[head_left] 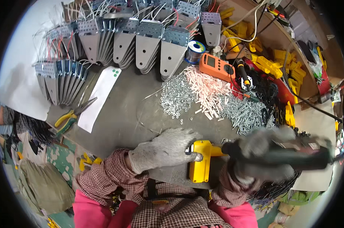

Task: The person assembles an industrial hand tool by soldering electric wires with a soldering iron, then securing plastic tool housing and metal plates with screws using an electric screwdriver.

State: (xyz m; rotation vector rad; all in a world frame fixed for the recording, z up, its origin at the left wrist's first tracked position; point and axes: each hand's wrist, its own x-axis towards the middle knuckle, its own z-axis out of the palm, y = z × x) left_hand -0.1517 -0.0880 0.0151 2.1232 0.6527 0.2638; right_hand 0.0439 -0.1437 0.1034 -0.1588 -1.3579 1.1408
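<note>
My left hand (166, 150), in a grey knitted glove, grips a yellow plastic housing (200, 167) at the front edge of the table. The thumb lies on the housing's left edge, and a yellow stub sticks out from its right side. My gloved right hand (255, 144), smeared by motion, is closed around a dark green and black power screwdriver (297, 157). The tool lies sideways, its narrow end pointing left toward the stub. A small gap seems to separate them, but blur keeps me from being sure.
Beyond my hands lie piles of nuts (175, 95), pinkish sleeves (208, 89) and screws (246, 112). An orange multimeter (217, 67) and a solder spool (195, 51) stand behind. Stacked grey metal plates (147, 45) with wires line the back. Pliers (75, 116) rest at left; yellow housings (269, 66) fill the right.
</note>
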